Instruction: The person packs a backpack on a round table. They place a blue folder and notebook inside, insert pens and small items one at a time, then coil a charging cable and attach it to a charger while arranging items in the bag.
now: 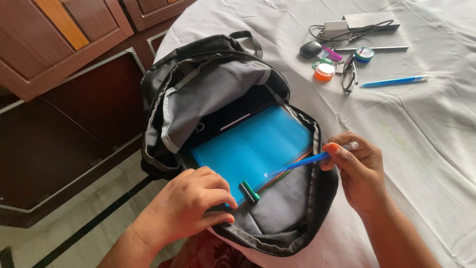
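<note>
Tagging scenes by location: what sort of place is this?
Likely a room at home: a table under a white cloth, dark wooden cabinets and a tiled floor. An open backpack and stationery suggest a study or packing spot.

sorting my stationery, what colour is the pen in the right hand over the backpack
Blue pen, translucent barrel, pinched in the right hand; the head view shows it against the grey-lined backpack.

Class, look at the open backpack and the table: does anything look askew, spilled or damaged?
Nothing stands out. The backpack lies open with a blue folder inside; the right hand holds a blue pen over it, and the left hand grips the rim.
</note>
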